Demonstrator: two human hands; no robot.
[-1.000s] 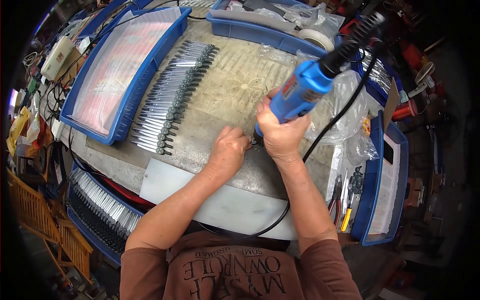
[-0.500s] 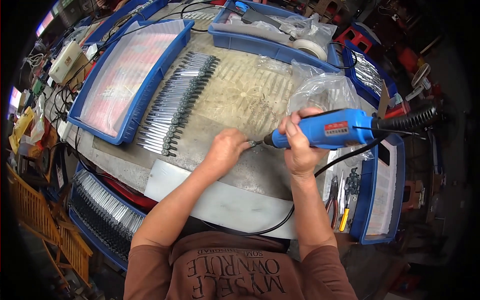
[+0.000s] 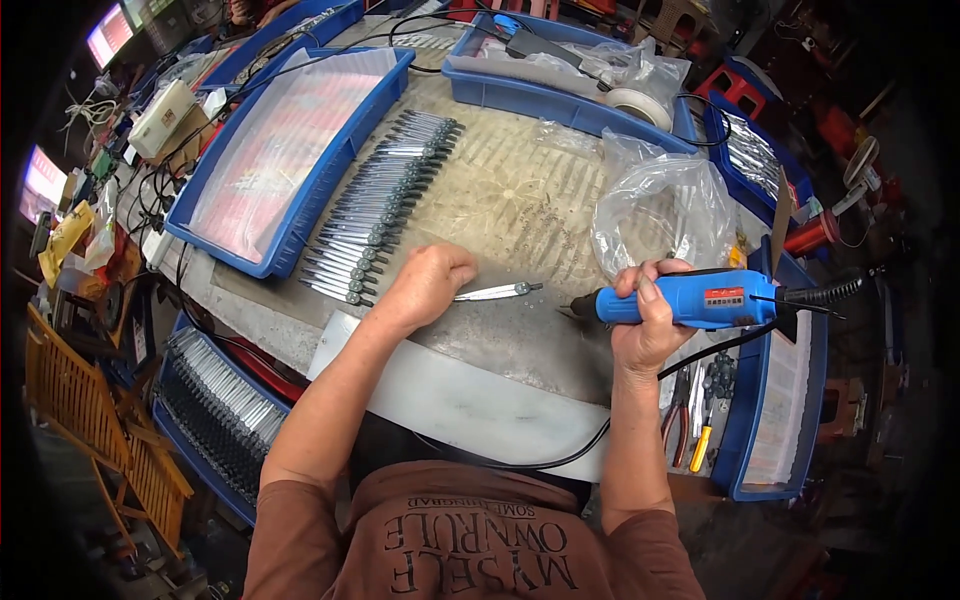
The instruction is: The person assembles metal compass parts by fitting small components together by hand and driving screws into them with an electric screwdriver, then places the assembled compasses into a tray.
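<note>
My right hand [image 3: 648, 315] is wrapped around a blue electric screwdriver [image 3: 712, 298]. The tool lies level, its dark tip pointing left, low over the worktop [image 3: 490, 340]. A slim silver metal part [image 3: 495, 292] with a dark end rests between the hands; a short gap separates that end from the tip. My left hand [image 3: 425, 285] is closed beside the part's pale end. Whether the fingers hold anything is hidden. Left of this hand, a long row of similar slim metal parts [image 3: 390, 190] lies side by side.
A paper-lined blue tray [image 3: 185, 235] is at the far left, another [image 3: 475, 88] at the back. A clear plastic bag [image 3: 665, 205] lies behind the screwdriver. Pliers [image 3: 678, 410] and a yellow-handled screwdriver [image 3: 703, 440] are at right. Low left, a blue crate [image 3: 230, 500] holds more parts.
My right hand and the screwdriver have drawn back to the right, off the part's end. My left hand has slid left, uncovering the silver part. The view has shifted slightly.
</note>
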